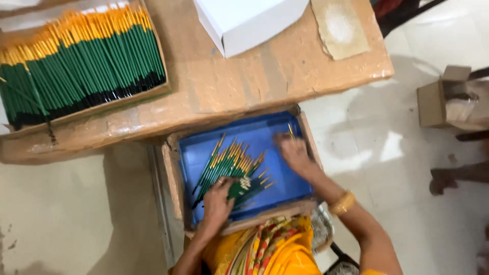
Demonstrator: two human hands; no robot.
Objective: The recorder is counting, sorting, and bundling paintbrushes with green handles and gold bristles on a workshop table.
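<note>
The left hand (218, 201) is closed around a bundle of thin green pencils with yellow ends (243, 186) in the near blue-lined tray (285, 178). The right hand (294, 154), fingers spread open, touches one loose pencil (291, 131) at the tray's far right. These look light, stiff and smooth, likely to roll, best gripped mid-shaft

Green pencils (224, 170) with yellow ends, blue tray (285, 178)

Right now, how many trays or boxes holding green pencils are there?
2. A large cardboard tray packed with green pencils sits top left on the table; a blue-lined tray with fewer lies under the hands. More may lie outside the picture.
</note>
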